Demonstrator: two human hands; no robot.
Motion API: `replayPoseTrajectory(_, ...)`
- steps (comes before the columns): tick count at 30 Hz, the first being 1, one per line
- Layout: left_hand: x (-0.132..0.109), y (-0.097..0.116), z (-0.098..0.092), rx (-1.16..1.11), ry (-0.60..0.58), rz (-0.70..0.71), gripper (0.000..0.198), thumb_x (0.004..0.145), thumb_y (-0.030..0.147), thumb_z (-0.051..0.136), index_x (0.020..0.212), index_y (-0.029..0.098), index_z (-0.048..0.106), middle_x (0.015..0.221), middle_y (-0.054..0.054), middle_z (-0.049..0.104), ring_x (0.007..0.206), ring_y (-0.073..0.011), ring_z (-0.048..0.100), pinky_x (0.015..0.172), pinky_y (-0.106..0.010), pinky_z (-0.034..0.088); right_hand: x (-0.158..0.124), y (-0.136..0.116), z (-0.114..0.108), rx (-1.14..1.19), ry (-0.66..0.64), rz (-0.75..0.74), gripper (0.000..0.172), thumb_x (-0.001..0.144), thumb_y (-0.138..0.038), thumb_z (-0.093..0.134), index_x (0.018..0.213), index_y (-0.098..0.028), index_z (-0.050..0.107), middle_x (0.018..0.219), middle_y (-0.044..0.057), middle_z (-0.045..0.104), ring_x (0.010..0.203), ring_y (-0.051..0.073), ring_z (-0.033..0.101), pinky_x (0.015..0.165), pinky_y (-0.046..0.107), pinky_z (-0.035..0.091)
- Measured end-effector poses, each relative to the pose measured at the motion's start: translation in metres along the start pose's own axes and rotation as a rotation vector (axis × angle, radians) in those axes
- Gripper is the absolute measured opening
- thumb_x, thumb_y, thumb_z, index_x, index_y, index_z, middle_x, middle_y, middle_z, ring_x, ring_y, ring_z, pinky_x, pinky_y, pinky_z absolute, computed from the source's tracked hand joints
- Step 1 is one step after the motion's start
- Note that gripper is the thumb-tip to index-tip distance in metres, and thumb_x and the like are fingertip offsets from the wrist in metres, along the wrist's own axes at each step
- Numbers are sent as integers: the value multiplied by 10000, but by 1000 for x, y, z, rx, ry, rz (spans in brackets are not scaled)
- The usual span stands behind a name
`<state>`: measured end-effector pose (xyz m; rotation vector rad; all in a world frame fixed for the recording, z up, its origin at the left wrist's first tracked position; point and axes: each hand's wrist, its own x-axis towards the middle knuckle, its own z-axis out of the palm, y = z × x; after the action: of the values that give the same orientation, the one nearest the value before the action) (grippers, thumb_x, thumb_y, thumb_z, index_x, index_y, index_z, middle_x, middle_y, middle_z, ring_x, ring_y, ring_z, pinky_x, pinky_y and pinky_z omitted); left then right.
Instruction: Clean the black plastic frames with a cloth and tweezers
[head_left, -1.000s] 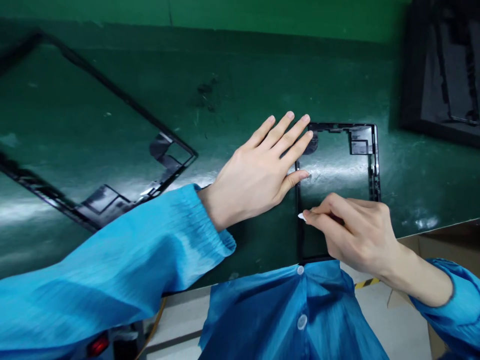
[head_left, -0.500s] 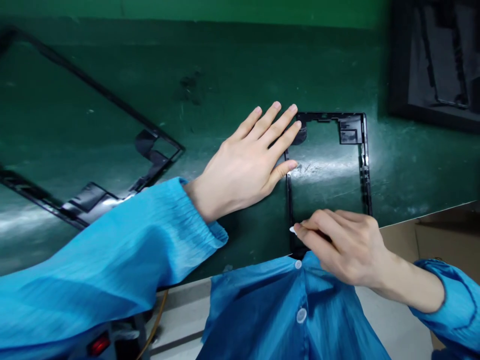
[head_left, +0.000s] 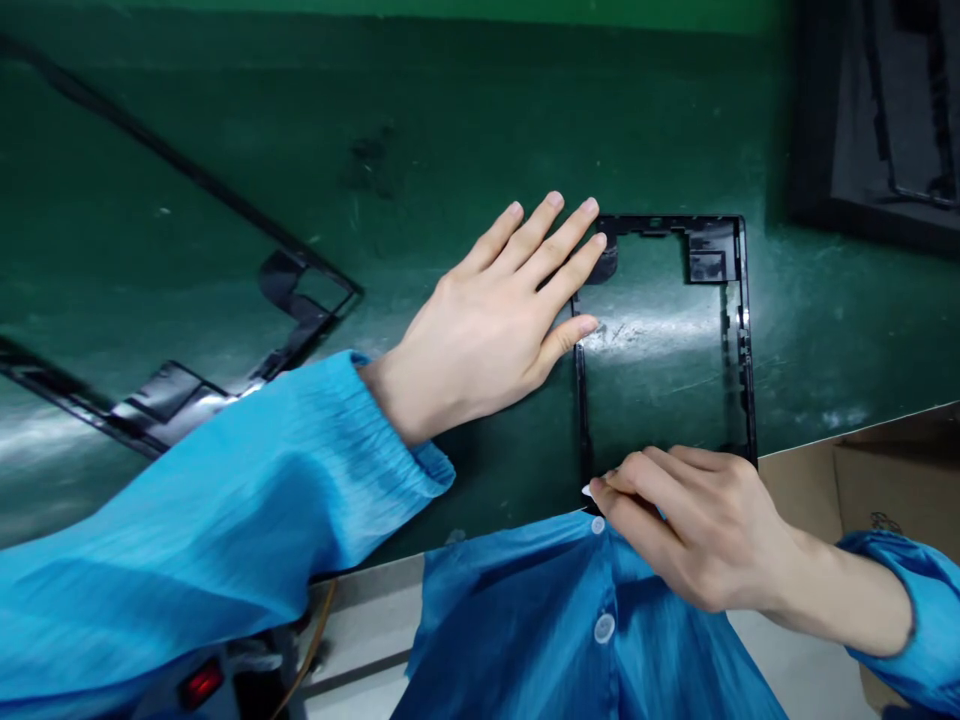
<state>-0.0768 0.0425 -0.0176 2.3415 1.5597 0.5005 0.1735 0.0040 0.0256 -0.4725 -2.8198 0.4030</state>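
A thin black rectangular plastic frame (head_left: 748, 345) lies on the green work surface in front of me, its near end partly covered by my right hand. My left hand (head_left: 495, 315) rests flat with fingers spread over the frame's upper left corner and left side. Near the frame's lower left corner, my right hand (head_left: 686, 525) pinches a small white-tipped tool (head_left: 589, 491). Only the white tip pokes out past the fingertips, so its kind is hidden. The tip is at the left side bar of the frame.
Another black plastic frame (head_left: 217, 200) lies askew on the left, partly under my sleeve. A dark tray (head_left: 814, 150) holding a similar frame stands at the upper right. Below the table edge are a cardboard box (head_left: 799, 490) and a red-lit switch (head_left: 201, 684).
My right hand has slid toward me along the frame's left side with the white tip. My left hand stays spread in place. The view has shifted slightly.
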Motion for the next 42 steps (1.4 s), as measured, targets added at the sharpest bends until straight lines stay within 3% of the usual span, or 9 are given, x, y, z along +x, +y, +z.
replayPoseTrajectory(10,-1,-3,0,-35,20,27,645,1103,487,411,1709,289,314,1788,-35,287,1673,-377,208,1371,-651,165,24,24,0,-147,104,36,317,1058,-100,557,777,-169,685,751,-13,605,609,95,516,513,285,333)
replayPoseTrajectory(21,0,-2,0,-44,23,33,641,1103,503,405,1704,292,329,1784,-37,301,1674,-380,203,1371,-658,166,-6,-6,1,24,-3,20,306,991,-63,537,728,-179,641,735,8,577,627,135,484,559,308,362)
replayPoseTrajectory(25,0,-3,1,-18,19,37,653,1104,486,414,1706,248,325,1790,-64,280,1674,-381,201,1371,-647,168,7,4,1,-36,22,13,331,1034,-85,525,749,-184,664,755,0,610,635,122,503,556,299,359)
replayPoseTrajectory(30,-1,-1,0,-25,19,28,645,1106,492,404,1711,291,306,1786,-42,290,1674,-370,208,1373,-647,170,22,20,3,-137,119,42,327,1039,-88,574,741,-169,682,740,-11,596,604,99,499,514,293,325)
replayPoseTrajectory(35,0,0,-1,-41,18,5,638,1106,522,389,1706,318,316,1781,-12,310,1678,-356,197,1384,-630,154,15,14,2,-58,62,17,289,1018,-67,562,774,-159,685,762,2,605,629,108,522,527,290,340)
replayPoseTrajectory(42,-1,-3,1,-34,28,32,641,1104,503,412,1706,301,319,1784,-35,298,1672,-376,213,1369,-655,168,-2,-3,3,35,-21,-6,311,984,-63,527,716,-193,618,759,5,598,602,142,439,548,312,355)
